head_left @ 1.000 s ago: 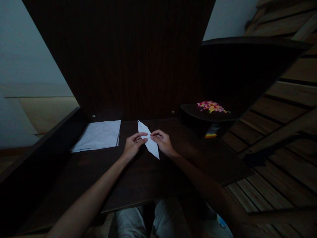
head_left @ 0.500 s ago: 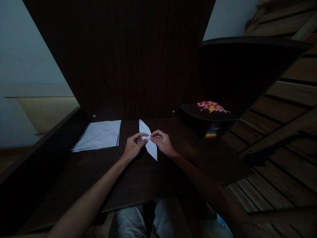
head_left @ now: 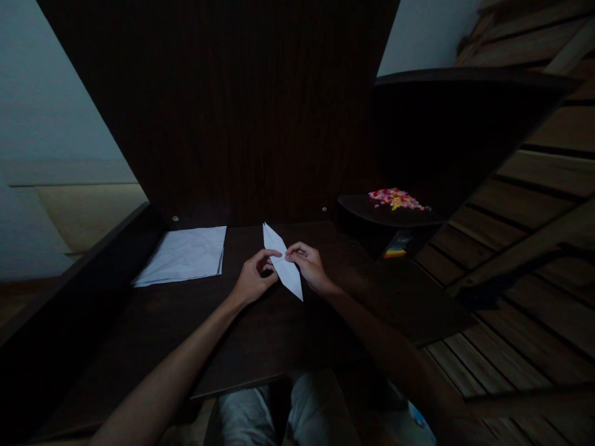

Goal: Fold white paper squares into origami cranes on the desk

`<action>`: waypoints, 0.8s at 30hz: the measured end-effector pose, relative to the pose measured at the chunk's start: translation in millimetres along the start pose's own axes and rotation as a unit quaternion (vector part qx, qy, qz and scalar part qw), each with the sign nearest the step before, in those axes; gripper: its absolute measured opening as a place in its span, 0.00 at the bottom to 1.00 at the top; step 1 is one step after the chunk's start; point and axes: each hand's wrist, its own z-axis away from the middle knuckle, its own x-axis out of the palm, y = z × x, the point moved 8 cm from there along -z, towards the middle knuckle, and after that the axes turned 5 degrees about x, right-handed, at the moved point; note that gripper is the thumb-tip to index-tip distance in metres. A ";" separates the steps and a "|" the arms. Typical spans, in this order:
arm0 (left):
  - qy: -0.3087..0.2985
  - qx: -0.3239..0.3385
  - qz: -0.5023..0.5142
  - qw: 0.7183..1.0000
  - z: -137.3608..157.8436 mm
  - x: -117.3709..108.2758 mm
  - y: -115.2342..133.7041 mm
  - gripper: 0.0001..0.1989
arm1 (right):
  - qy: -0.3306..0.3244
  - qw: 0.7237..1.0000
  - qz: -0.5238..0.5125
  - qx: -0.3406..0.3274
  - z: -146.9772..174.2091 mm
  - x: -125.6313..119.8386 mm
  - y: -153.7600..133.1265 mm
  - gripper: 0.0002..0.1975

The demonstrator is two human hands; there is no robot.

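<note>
A white piece of folded paper [head_left: 289, 276], long and pointed at both ends, is held just over the dark desk between my two hands. My left hand [head_left: 255, 272] grips its left edge, with the index finger lying on the upper face and the thumb lower down by the edge. From the other side, my right hand [head_left: 308, 265] pinches the paper near its middle. Creases run along the upper half, and the far tip shows a split between layers. The fingertips beneath the paper are hidden.
A stack of white paper sheets [head_left: 186, 253] lies at the left on the dark desk [head_left: 260, 347]. To the right, a small curved shelf [head_left: 353, 203] bears a heap of pink, yellow and red bits [head_left: 396, 199]. A tall dark panel [head_left: 232, 124] rises behind.
The folded paper has turned slightly, its near tip swinging right. My left thumb has slid down off the paper's middle, while my right hand keeps its pinch.
</note>
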 end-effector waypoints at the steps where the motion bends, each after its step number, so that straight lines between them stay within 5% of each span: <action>1: 0.005 0.001 -0.008 1.000 0.1 -0.4 -0.3 0.17 | -0.001 1.000 -0.001 0.003 0.1 0.3 0.8 0.04; 15: 0.081 -0.022 -0.074 0.994 -2.0 -15.8 4.0 0.12 | -0.087 0.996 0.009 -0.023 4.8 9.4 -2.4 0.04; 24: 0.093 -0.032 -0.113 0.989 -3.0 -21.3 5.2 0.13 | -0.080 0.996 0.023 -0.027 5.4 14.5 0.5 0.16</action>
